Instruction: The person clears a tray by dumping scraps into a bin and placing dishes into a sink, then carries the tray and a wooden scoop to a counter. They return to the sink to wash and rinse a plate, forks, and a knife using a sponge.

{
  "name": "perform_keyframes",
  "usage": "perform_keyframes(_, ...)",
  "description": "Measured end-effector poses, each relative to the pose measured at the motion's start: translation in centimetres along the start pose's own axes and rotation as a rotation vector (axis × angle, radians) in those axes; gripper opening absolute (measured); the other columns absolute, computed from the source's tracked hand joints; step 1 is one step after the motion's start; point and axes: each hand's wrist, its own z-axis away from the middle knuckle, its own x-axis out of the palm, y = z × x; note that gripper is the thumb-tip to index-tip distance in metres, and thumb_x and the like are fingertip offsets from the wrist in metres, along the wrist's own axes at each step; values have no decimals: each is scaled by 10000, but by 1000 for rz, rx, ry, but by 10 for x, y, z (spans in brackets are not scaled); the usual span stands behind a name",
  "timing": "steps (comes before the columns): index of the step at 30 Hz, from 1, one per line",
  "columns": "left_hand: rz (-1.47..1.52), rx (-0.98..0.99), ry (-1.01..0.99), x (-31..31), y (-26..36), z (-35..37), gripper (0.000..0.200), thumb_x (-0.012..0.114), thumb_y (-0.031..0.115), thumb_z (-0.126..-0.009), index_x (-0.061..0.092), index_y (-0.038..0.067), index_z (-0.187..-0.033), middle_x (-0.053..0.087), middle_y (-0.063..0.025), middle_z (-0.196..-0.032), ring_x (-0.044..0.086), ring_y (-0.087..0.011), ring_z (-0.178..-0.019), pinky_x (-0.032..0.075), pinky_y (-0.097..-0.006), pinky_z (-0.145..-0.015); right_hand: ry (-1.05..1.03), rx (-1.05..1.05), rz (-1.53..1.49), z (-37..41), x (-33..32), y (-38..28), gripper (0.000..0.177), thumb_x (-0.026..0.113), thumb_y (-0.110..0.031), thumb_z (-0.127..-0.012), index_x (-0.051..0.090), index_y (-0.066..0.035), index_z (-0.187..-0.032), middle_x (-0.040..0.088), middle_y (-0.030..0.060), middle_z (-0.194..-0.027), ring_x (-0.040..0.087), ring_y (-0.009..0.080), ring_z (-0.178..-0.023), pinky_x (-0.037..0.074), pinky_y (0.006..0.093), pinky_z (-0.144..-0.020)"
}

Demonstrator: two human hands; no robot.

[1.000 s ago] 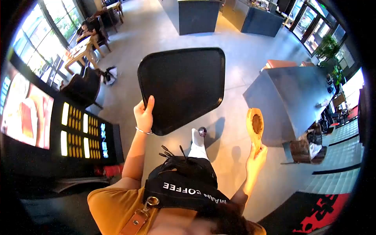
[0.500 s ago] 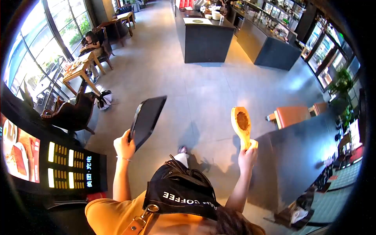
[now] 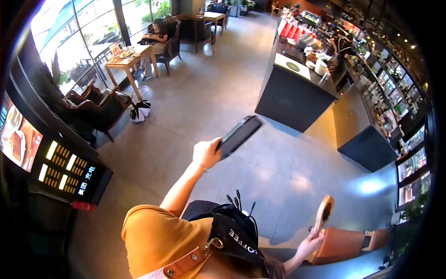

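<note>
My left hand [image 3: 207, 152] is closed on the near end of a thin black tray [image 3: 240, 136], which tilts out ahead of me over the floor. Lower right, my right hand [image 3: 310, 242] grips the handle of a light wooden paddle [image 3: 325, 211] whose wide end has a dark brown round hollow. The paddle is upright and seen nearly edge-on. Below my hands shows my black apron [image 3: 239, 237] with white lettering. The two held things are well apart.
Ahead on the right stand a dark counter [image 3: 292, 100] and a second one [image 3: 367, 135], with a person [image 3: 341, 46] behind. A seated person [image 3: 158, 37] is at a wooden table [image 3: 127, 63]. An orange bench [image 3: 339, 246] sits near my right hand; a lit charging cabinet [image 3: 69, 172] stands left.
My view has turned to the left. In the picture the black tray has shifted right, and the wooden paddle has moved down and right, turning edge-on. Both hands keep their holds.
</note>
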Motion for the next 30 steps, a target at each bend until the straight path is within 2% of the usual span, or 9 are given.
perform_keyframes(3,174,-22,-8,69,52,-86,201,590,226,-838,652,99,-981,631,-176,-715,620,-367,-671,493,-436,-602,2,26,115,-91,39,17,351,498,-332,-964,496,17,-1000,591,182,-848,577,340,-789,443,425,-697)
perform_keyframes(6,295,-45,33,131,81,-155,183,613,238,-865,655,66,-912,607,-195,-693,604,-378,-639,478,-407,-561,36,-23,112,-185,98,54,363,509,-343,-955,517,16,-1008,571,202,-878,552,376,-810,436,443,-695)
perform_keyframes(11,373,-118,173,218,142,-264,173,653,220,-853,658,48,-856,590,-198,-669,590,-376,-591,460,-369,-522,-11,-31,137,-364,176,17,357,509,-342,-955,514,8,-1025,570,217,-900,559,386,-821,438,452,-705)
perform_keyframes(13,298,-100,229,240,165,-311,163,663,210,-849,654,47,-846,569,-192,-627,575,-338,-537,452,-342,-504,-50,-68,46,-445,214,-16,359,503,-355,-956,510,-5,-1033,577,215,-910,566,384,-825,440,452,-696)
perform_keyframes(14,244,-104,204,270,172,-360,160,681,169,-839,660,11,-855,519,-167,-556,474,-204,-421,417,-290,-457,-67,-86,43,-502,236,-24,364,503,-358,-954,510,-4,-1044,576,217,-926,564,386,-831,442,449,-700)
perform_keyframes(17,148,6,338,325,190,-432,155,686,156,-827,646,7,-844,502,-160,-547,513,-216,-427,420,-275,-462,-71,-134,-28,-600,293,-43,343,532,-327,-944,501,-3,-1054,572,212,-947,561,385,-840,445,439,-724)
perform_keyframes(21,-9,101,352,390,179,-545,114,690,137,-805,666,58,-884,540,-125,-538,563,-271,-451,438,-304,-450,-76,-131,-109,-702,371,-66,331,548,-307,-939,498,4,-1042,572,206,-945,564,372,-850,446,430,-730)
perform_keyframes(26,-153,427,382,473,156,-725,364,600,-7,-666,661,96,-1010,638,-67,-678,606,-220,-532,486,-298,-492,-5,-21,-145,-794,452,-99,336,557,-298,-937,501,21,-1026,560,199,-932,545,342,-839,440,412,-749)
perform_keyframes(30,-300,658,237,554,148,-875,417,586,1,-680,617,63,-1091,680,-74,-999,677,-198,-805,528,-311,-631,30,25,-77,-861,501,-107,335,562,-301,-936,508,22,-1004,548,169,-902,526,297,-810,435,390,-733)
